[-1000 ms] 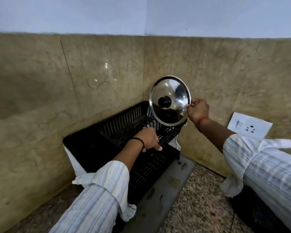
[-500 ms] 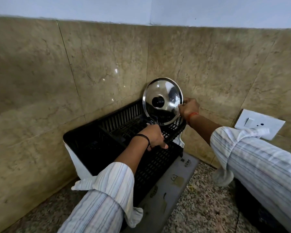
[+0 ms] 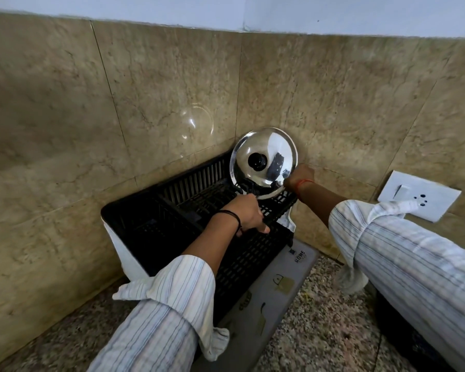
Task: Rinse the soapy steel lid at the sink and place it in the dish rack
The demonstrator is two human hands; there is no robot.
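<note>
The shiny steel lid (image 3: 269, 151) with a black knob stands on edge at the far right corner of the black plastic dish rack (image 3: 172, 208), its lower rim inside the rack and its top against the tiled wall. My right hand (image 3: 300, 175) pinches the lid's right rim. My left hand (image 3: 246, 213) grips the rack's front right rim just below the lid.
The rack sits in the corner of two tan tiled walls, on a white tray and a printed grey mat (image 3: 277, 285) over a speckled granite counter (image 3: 320, 331). A white switch and socket plate (image 3: 419, 196) is on the right wall.
The lid has come down and back from mid-air into the rack's far corner, held by my right hand. My left hand has stayed on the rack's rim.
</note>
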